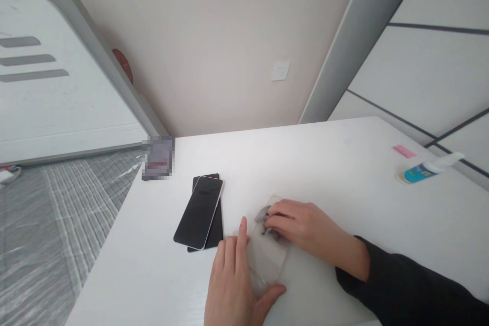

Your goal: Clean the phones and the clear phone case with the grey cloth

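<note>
A clear phone case [269,260] lies on the white table in front of me. My left hand [233,280] grips it by the near left side, thumb at the near edge and index finger along the left edge. Bunched in the fingers of my right hand [296,224] is a small grey cloth [262,214], pressed on the far part of the case. The fingers cover most of the cloth. Just left of the case, a phone with a black screen [199,213] rests aslant on another flat black device [217,229].
On the table's right side lies a spray bottle [420,172] with a blue label, near a pink slip [404,151]. A blurred dark item [158,158] sits at the far left corner. Behind the table [305,158] is a wall with a socket [280,71].
</note>
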Demonstrator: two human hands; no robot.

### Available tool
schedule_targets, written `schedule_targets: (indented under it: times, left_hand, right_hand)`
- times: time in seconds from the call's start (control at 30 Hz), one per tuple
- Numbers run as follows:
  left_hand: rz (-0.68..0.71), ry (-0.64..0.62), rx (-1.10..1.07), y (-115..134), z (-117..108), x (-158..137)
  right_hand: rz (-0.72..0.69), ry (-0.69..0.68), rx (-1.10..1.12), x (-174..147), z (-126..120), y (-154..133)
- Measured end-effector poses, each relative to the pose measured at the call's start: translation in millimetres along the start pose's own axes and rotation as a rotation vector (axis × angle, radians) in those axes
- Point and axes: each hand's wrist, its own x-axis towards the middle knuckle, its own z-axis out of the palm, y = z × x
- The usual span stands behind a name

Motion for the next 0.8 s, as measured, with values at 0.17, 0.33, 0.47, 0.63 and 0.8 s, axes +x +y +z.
schedule_targets:
  times: [0.17,0.33,0.47,0.63,0.8]
  left_hand:
    - [-0.040,-0.047,-0.011,0.6,-1.0,-1.2]
    - [-0.060,-0.078,-0.034,0.4,-1.3,-1.1]
    - [-0.066,-0.072,-0.038,0.1,-0.9,-0.7]
    - [-0.028,-0.031,-0.030,1.4,-0.9,0.5]
    - [-0.027,0.002,-0.019,4.0,-1.4,2.8]
  right_hand:
    - [0.063,0.067,0.025,-12.2,0.9,17.2]
    - [0.118,0.077,0.084,-11.5,-4.3,21.6]
    - [0.109,0.082,0.125,-5.5,-1.8,6.4]
    - [-0.065,0.018,0.202,-1.1,4.4,-14.1]
    - [-0.011,0.123,0.198,-0.1,8.5,-5.5]
